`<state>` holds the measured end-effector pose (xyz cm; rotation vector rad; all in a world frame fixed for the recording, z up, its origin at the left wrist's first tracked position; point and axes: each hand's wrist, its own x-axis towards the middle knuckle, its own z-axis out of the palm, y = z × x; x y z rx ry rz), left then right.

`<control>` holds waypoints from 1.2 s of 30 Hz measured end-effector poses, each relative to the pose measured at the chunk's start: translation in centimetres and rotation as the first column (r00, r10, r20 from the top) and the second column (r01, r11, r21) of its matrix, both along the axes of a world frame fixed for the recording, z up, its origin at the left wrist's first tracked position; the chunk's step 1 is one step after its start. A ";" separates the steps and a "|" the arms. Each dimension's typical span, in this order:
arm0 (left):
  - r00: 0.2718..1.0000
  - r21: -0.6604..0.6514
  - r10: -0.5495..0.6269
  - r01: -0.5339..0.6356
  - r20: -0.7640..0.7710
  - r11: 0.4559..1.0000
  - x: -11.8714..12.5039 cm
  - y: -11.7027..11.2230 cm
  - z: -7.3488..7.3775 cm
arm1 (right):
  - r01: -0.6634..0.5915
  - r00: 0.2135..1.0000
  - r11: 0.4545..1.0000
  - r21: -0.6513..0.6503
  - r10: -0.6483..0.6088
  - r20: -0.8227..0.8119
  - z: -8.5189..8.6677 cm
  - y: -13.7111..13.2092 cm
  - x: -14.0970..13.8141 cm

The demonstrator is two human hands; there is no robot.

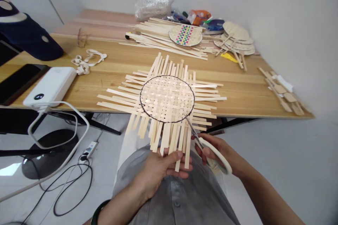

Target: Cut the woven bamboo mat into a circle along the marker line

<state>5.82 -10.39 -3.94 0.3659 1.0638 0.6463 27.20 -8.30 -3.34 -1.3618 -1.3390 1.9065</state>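
Here left hand (pixel 155 170) fingers (pixel 176 156) grasp woven mat (pixel 166 98) overhanging table (pixel 250 95) edge; right hand (pixel 224 149) grips scissors (pixel 211 150) at circle.

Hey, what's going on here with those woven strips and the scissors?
A person holds a woven mat of pale strips over the near edge of the table. The left hand grips the loose strip ends closest to the body. The right hand holds scissors, blades at the dark circle drawn on the mat. Strip ends stick out all around. Loose strips and round woven pieces lie farther back.
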 end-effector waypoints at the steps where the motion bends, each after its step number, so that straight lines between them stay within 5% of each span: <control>1: 1.000 -0.002 -0.007 0.007 -0.001 1.000 0.0 0.0 0.0 | 0.005 1.000 1.000 -0.006 -0.005 0.011 0.1 0.0 -0.1; 15: 0.999 -0.049 -0.015 0.017 0.033 0.999 -0.6 -0.4 0.0 | 0.209 0.976 0.975 -0.079 -0.203 0.078 -2.4 -1.6 -0.2; 28: 0.999 -0.064 -0.039 0.041 0.034 0.997 -0.5 -0.4 0.0 | -0.008 0.996 0.994 0.113 -0.002 0.085 -0.4 -0.7 -0.5; 32: 0.999 -0.058 -0.038 0.038 0.005 0.998 -0.6 -0.4 0.2 | 0.010 0.998 0.989 0.147 -0.020 0.065 -0.7 -0.8 -1.0; 36: 0.999 -0.062 -0.028 0.030 0.029 0.998 -0.6 -0.4 0.1 | 0.100 0.992 0.995 0.024 -0.102 0.071 -1.3 -1.2 -1.4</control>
